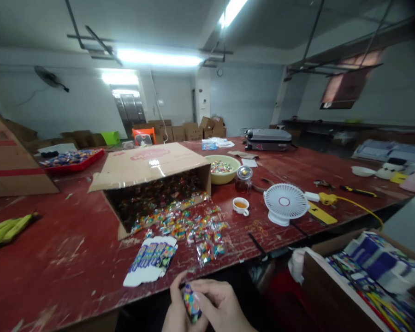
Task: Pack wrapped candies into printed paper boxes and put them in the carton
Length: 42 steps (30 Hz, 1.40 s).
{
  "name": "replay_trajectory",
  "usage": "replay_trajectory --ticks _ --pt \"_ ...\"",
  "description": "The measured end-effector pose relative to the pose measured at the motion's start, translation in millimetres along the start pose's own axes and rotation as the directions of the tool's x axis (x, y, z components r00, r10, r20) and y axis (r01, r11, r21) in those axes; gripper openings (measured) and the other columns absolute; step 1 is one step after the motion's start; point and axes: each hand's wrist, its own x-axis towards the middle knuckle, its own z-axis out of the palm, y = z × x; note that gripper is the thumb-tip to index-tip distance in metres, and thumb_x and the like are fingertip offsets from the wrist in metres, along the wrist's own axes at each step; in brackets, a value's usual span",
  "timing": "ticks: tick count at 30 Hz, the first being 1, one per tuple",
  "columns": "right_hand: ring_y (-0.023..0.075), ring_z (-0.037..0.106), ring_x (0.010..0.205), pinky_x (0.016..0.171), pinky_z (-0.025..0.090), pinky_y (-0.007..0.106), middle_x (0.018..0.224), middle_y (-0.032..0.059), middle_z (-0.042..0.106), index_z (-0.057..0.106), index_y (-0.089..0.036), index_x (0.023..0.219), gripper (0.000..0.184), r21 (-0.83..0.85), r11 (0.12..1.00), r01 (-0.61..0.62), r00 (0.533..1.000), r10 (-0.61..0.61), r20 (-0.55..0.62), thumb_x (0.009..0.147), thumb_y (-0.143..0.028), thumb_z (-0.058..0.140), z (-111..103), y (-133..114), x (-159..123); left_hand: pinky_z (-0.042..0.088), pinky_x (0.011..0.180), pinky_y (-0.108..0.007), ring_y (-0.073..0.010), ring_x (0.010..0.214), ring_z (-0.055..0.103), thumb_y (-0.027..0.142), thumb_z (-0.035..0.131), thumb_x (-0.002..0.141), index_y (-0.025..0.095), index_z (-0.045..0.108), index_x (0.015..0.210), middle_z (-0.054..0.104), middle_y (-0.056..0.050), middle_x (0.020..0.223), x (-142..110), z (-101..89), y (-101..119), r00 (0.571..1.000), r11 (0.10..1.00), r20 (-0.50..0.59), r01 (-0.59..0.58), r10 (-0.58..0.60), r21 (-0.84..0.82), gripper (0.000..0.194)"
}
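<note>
Head view puts the small printed pack [191,304] on our side of the open cardboard box [152,161], at the surface's [86,263] near edge. Our left hand [175,313] closes along its left, our right hand [224,303] pinches its right; neither is nearer. Its long axis seems, through blur, to stand steeply, top leaning left.

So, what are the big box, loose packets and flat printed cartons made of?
Box: probably matte cardboard, brown and stiff-walled. Packets: seemingly thin, glossy clear plastic; they glint, colours showing through. Cartons: likely smooth printed card, flat with white edges.
</note>
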Motion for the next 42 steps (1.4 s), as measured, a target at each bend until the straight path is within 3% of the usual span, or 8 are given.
replay_trajectory --ticks 7,11,14,19,27,30,35,42 --pt "0.0227 0.064 0.097 0.084 0.054 0.039 0.107 0.0093 0.068 0.068 -0.024 0.096 0.021 -0.312 0.882 0.353 0.925 -0.379 -0.025 0.084 -0.014 0.054 -4 -12 -11 0.042 0.097 -0.041 -0.0254 0.12 0.049 0.046 0.063 0.069 0.02 0.02 0.132 0.052 -0.014 0.125 0 -7.4 7 0.986 0.936 -0.017 0.155 -0.169 -0.316 0.08" --pt "0.0207 0.06 0.105 0.088 0.051 0.037 0.114 0.0097 0.064 0.061 -0.024 0.104 0.03 -0.412 0.717 0.563 0.826 -0.499 0.262 0.084 -0.007 0.047 -2 -5 -15 0.053 0.079 -0.039 -0.0277 0.099 0.063 0.059 0.041 0.079 0.012 0.055 0.102 0.065 -0.015 0.097 -1 -7.7 4 0.809 0.434 0.398 0.574 -0.433 -0.695 0.053" --pt "0.0212 0.058 0.106 0.094 0.047 0.039 0.111 0.0088 0.065 0.059 -0.023 0.108 0.027 -0.466 0.654 0.596 0.801 -0.438 0.409 0.083 -0.015 0.052 -7 10 -6 0.055 0.066 -0.029 -0.018 0.073 0.067 0.032 0.055 0.078 0.015 0.056 0.086 0.065 -0.005 0.074 7 -13.3 2 0.77 0.207 0.322 0.5 -0.551 -0.841 0.019" --pt "0.0346 0.033 0.131 0.103 0.033 0.058 0.137 0.0199 0.044 0.039 -0.012 0.134 0.064 -0.794 0.447 0.411 0.894 -0.368 0.256 0.079 -0.036 0.062 -27 56 21 0.053 0.062 -0.026 -0.0103 0.058 0.059 0.022 0.072 0.066 0.021 0.049 0.087 0.058 0.007 0.063 18 -28.0 -7 0.832 0.465 -0.095 0.207 -0.546 -0.861 0.031" --pt "0.0293 0.036 0.131 0.103 0.036 0.052 0.142 0.012 0.04 0.035 -0.02 0.138 0.063 -0.84 0.371 0.395 0.905 -0.314 0.287 0.079 -0.015 0.057 -45 80 37 0.05 0.051 -0.025 -0.0066 0.038 0.044 0.048 0.064 0.07 0.021 0.046 0.079 0.045 0.012 0.047 13 -18.4 -9 0.912 0.749 -0.124 0.236 -0.391 -0.619 0.034" --pt "0.0279 0.042 0.126 0.104 0.035 0.052 0.135 0.0109 0.05 0.049 -0.02 0.128 0.048 -0.787 0.464 0.407 0.907 -0.307 0.288 0.081 -0.012 0.053 -53 76 40 0.05 0.05 -0.025 -0.0071 0.038 0.044 0.047 0.065 0.068 0.021 0.046 0.084 0.043 0.012 0.047 13 -13.9 -12 0.909 0.795 -0.154 0.244 -0.386 -0.555 0.036" --pt "0.0253 0.063 0.101 0.096 0.045 0.047 0.102 0.0076 0.071 0.07 -0.023 0.092 0.015 -0.363 0.917 0.167 0.986 -0.161 0.046 0.08 -0.024 0.061 -52 59 32 0.047 0.053 -0.024 -0.0102 0.05 0.051 0.043 0.069 0.064 0.022 0.046 0.09 0.052 0.008 0.06 11 -13.3 -15 0.929 0.901 -0.202 0.221 -0.311 -0.372 0.041" --pt "0.0232 0.069 0.075 0.07 0.055 0.041 0.083 0.0102 0.072 0.06 -0.015 0.085 0.025 0.175 0.983 -0.061 0.974 0.097 -0.206 0.081 -0.04 0.061 -29 8 37 0.043 0.062 -0.031 -0.028 0.075 0.067 0.031 0.06 0.071 0.023 0.047 0.102 0.069 -0.006 0.081 11 -6.6 0 0.99 0.9 -0.032 0.136 -0.136 0.415 0.035"
